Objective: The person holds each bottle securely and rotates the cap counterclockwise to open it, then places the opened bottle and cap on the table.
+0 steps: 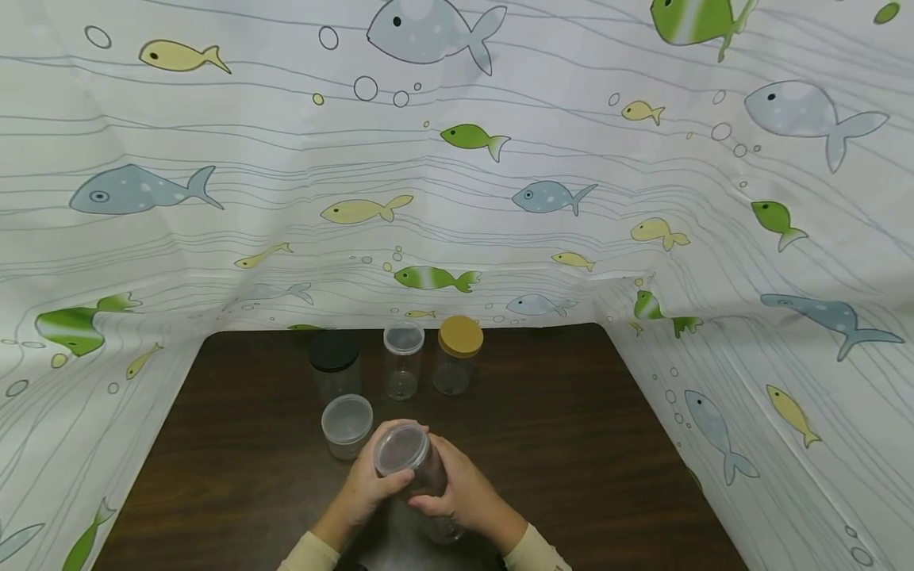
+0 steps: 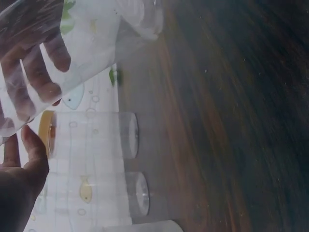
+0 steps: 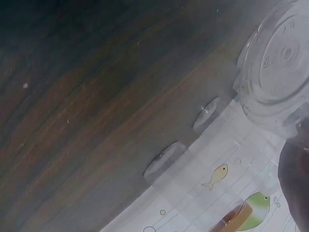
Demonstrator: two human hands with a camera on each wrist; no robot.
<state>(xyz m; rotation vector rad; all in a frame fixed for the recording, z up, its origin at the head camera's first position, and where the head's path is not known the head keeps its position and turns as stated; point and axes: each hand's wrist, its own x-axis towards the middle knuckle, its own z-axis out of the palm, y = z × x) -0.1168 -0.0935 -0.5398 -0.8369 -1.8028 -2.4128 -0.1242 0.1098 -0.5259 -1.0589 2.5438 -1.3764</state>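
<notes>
Both of my hands hold a clear plastic jar with a translucent lid, tilted above the near part of the table. My left hand grips the upper end by the lid, its thumb across the front. On the other side, my right hand wraps round the jar's body. Fingers show through the clear wall of the jar in the left wrist view. The jar's round base appears at upper right in the right wrist view, off the table.
Ahead on the dark wooden table stand a black-lidded jar, a tall jar with a clear lid, a yellow-lidded jar and a short translucent-lidded jar. Fish-patterned cloth surrounds the table's back and sides.
</notes>
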